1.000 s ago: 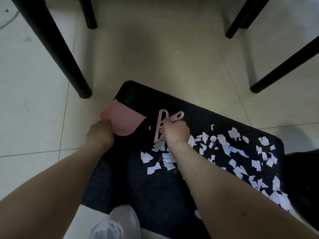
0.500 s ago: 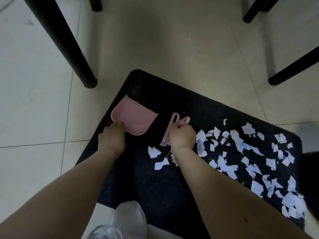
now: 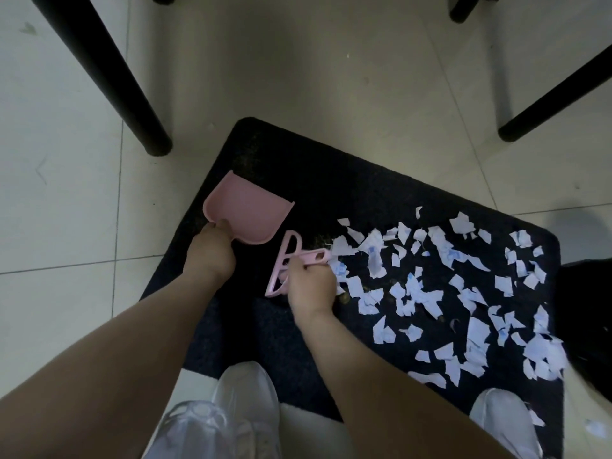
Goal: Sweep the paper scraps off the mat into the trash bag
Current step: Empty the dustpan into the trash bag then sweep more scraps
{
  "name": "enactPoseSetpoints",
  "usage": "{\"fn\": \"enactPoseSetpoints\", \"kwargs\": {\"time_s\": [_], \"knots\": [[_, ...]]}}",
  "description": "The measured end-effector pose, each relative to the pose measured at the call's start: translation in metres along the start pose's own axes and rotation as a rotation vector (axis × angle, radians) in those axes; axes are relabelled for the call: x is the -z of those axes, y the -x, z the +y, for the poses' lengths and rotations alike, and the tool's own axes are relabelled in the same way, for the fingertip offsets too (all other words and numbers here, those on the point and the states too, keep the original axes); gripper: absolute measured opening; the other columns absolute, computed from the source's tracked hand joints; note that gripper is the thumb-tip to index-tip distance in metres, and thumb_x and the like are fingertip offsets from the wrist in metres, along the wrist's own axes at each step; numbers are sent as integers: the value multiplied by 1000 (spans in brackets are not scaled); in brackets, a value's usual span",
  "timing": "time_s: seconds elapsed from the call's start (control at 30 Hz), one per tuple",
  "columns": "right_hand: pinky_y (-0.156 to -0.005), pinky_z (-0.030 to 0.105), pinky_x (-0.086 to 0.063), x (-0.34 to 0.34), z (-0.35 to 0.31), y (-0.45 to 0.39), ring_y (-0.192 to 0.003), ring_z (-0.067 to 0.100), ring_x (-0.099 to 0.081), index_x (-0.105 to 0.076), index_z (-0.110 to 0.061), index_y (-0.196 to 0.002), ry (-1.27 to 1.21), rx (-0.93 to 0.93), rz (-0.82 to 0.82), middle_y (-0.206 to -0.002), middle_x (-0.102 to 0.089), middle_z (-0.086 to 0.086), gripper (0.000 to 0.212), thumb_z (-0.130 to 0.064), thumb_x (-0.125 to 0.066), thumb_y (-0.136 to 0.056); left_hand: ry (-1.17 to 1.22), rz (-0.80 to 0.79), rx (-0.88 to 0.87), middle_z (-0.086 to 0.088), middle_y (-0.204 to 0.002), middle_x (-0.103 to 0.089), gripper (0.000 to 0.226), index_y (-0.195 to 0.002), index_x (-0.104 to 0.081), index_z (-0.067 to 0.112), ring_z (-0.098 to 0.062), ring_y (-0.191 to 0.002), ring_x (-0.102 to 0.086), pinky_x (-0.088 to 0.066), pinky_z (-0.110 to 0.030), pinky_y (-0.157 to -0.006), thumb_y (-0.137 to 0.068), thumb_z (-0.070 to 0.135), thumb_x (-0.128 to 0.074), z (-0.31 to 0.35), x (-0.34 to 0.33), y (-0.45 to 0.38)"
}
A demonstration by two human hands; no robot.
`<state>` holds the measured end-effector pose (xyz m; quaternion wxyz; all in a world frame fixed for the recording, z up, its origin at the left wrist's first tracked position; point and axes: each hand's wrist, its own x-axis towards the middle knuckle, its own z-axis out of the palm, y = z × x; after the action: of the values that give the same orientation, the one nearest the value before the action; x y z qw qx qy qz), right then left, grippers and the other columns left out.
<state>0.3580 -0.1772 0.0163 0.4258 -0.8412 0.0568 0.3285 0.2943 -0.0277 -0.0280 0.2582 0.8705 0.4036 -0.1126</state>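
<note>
1. My right hand (image 3: 311, 286) grips the pink brush (image 3: 284, 263), now at the paper scraps' (image 3: 430, 293) left edge.
2. My left hand (image 3: 210, 251) still holds the pink dustpan (image 3: 246, 212), shifted farther onto the dark mat (image 3: 331, 180).

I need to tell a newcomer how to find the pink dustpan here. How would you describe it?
Find the dark mat on the pale tiled floor. At its far left corner lies the pink dustpan, held at its near edge by the left hand. Unlike the pink brush beside it, in the right hand, it is a wide, shallow scoop with no scraps in it.
</note>
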Motion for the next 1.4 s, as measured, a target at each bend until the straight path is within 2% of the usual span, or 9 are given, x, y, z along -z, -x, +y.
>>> {"fn": "enactPoseSetpoints", "kwargs": {"time_s": [0.07,0.23,0.37,0.47,0.63,0.77,0.97,1.23,1.4], "knots": [[-64,31,-55,0,10,0,-73,23,-66,-68,-1,-87,41,9,-24,-81,-71,8,28,-24,-52,-91,1,-9,-30,-24,-115,-53,29,-113,-52,-3,-38,-101,-55,-40,-33,-73,-83,-5,-53,1,0,4],[-60,35,-55,43,13,-22,-66,23,-64,-66,-7,-81,202,65,80,-76,-68,6,30,-28,-49,-95,-53,-38,-68,-23,-123,-51,41,-127,-48,-1,-39,-107,-54,-45,-38,-83,-86,-3,-52,3,0,11],[-42,22,-35,83,6,-33,-46,13,-46,-57,-8,-65,217,72,209,-60,-56,3,38,-26,-46,-97,-46,-29,-47,-22,-123,-51,39,-126,-49,-1,-38,-108,-54,-45,-38,-84,-87,-1,-53,8,0,15],[-33,14,-29,97,1,-30,-42,8,-44,-51,-14,-59,102,83,232,-55,-51,-3,37,-21,-49,-95,-22,-12,-58,-23,-121,-52,34,-120,-51,-3,-39,-106,-54,-44,-39,-83,-86,-2,-53,15,-3,16],[-45,17,-44,65,4,-19,-60,17,-63,-67,-5,-79,-13,11,78,-71,-68,2,24,-21,-54,-91,-4,-31,-67,-23,-120,-52,34,-120,-52,-3,-38,-106,-54,-44,-38,-83,-86,-1,-55,25,-10,17],[-61,30,-52,54,16,-17,-71,27,-69,-67,-2,-77,75,-23,42,-75,-71,11,31,-25,-52,-90,-19,-65,-67,-24,-122,-51,37,-122,-51,-2,-38,-108,-54,-45,-39,-87,-85,0,-56,28,-15,17],[-42,21,-30,103,15,-31,-47,14,-45,-51,-10,-59,210,27,217,-56,-52,1,39,-25,-47,-95,-24,-68,-79,-24,-121,-51,36,-121,-51,-3,-39,-107,-54,-45,-40,-86,-85,0,-56,31,-14,18],[-53,25,-39,120,6,-29,-51,11,-50,-54,-14,-60,-147,37,320,-56,-55,-4,29,-16,-53,-89,-13,-45,-84,-24,-119,-52,36,-120,-52,-2,-38,-107,-54,-45,-39,-87,-84,1,-58,45,-17,17],[-51,22,-40,102,7,-24,-52,10,-54,-56,-14,-60,-198,-15,201,-59,-60,-4,29,-15,-54,-89,-16,-50,-67,-24,-121,-52,36,-120,-52,-2,-39,-108,-53,-44,-38,-87,-85,1,-58,45,-19,19]]}}
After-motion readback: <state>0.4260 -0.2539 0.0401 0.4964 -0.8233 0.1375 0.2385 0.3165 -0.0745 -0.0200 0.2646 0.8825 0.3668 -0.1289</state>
